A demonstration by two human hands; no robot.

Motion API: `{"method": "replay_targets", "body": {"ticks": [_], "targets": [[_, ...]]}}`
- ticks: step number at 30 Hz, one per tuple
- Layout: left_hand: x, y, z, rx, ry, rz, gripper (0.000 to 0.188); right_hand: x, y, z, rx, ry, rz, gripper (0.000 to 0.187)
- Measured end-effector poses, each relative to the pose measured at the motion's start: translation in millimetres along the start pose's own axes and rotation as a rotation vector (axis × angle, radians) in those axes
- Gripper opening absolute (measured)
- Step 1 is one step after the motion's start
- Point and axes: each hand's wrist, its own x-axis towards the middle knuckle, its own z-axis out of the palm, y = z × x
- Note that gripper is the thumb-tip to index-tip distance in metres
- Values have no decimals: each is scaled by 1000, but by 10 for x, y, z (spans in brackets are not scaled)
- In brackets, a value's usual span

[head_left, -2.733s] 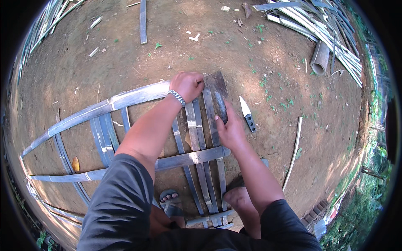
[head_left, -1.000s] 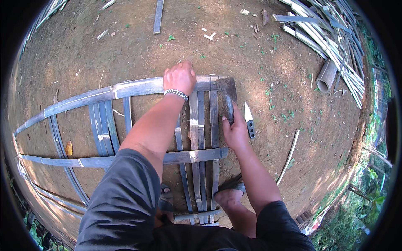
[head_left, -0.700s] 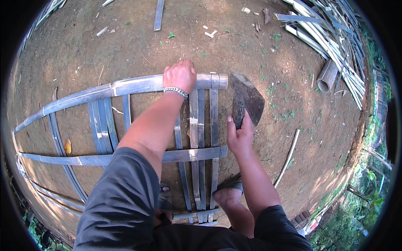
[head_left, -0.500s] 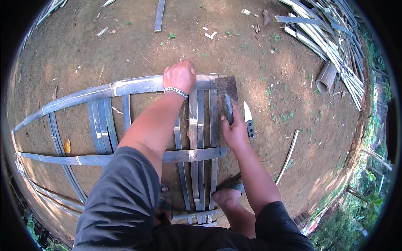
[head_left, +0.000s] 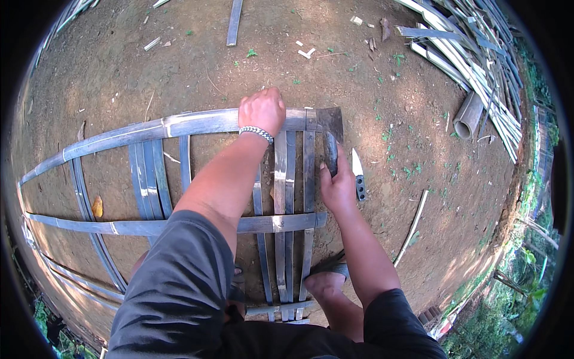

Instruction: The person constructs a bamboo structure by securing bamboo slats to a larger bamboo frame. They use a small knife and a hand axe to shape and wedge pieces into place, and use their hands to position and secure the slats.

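My left hand [head_left: 262,112], a chain bracelet at its wrist, is closed over the long split bamboo strip [head_left: 200,123] at the far side of a bamboo lattice. In my right hand [head_left: 338,186] is the dark handle of a cleaver [head_left: 332,121], whose broad blade lies at the strip's right end. Whether the blade touches or cuts the bamboo I cannot tell. Thinner bamboo slats [head_left: 280,179] run beneath the far strip and a middle crosspiece [head_left: 257,224]. Just right of my right hand, a small knife [head_left: 359,176] with a dark, holed handle lies on the soil.
A heap of split bamboo [head_left: 478,57] lies at the far right, with a hollow bamboo tube [head_left: 467,118] beside it. One slat [head_left: 234,23] rests beyond the lattice. A thin stick [head_left: 411,227] lies to the right. My bare foot [head_left: 326,286] is near the lattice's right side.
The whole scene shifts slightly rightward in view. The cleaver's blade sits a little straighter against the strip's end. Both hands keep their holds.
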Motion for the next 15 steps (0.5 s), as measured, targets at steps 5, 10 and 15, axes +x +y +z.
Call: {"method": "replay_targets", "body": {"ticks": [5,10,15], "targets": [[5,10,11,-8,-4,-7,13,-144,250,75,-163,152,-299,58],[8,-1,38,-1,-7,-12,13,1,151,38,-62,-28,-3,57],[-1,15,-12,-9,-4,-10,13,-67,196,1,-8,46,-117,57]]}}
